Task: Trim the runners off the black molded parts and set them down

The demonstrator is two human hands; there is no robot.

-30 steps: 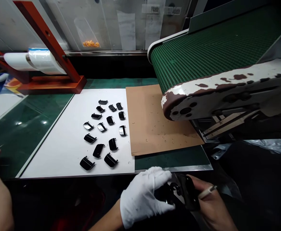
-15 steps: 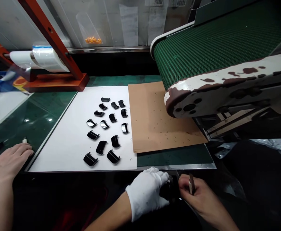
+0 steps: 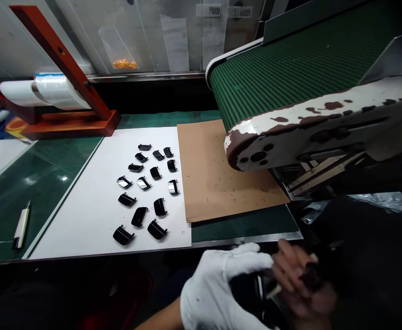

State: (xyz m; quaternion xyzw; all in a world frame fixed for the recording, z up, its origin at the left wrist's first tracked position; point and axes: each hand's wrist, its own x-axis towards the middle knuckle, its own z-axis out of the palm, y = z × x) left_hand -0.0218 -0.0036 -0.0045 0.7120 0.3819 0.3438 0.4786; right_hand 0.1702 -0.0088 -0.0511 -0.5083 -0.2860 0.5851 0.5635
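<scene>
My left hand [image 3: 218,284], in a white glove, is below the table's front edge with its fingers curved around a dark glossy part [image 3: 244,288]. Close beside it on the right is my right hand [image 3: 299,279], bare and blurred by motion. Its fingers are bent around something dark and small that I cannot make out. Several black glossy clips [image 3: 123,235] lie scattered over a white sheet [image 3: 84,215] on the table, their little prongs pointing mostly right.
A brown cardboard sheet [image 3: 208,174] with small rings on it lies beneath the end of a green conveyor [image 3: 273,78]. A cutter pen [image 3: 22,227] rests on the left mat. An orange roll stand [image 3: 73,123] stands at the back left.
Another person's hand at the left has gone out of view, and the pen shows there. My right hand has moved right and turned. The camera view has shifted slightly.
</scene>
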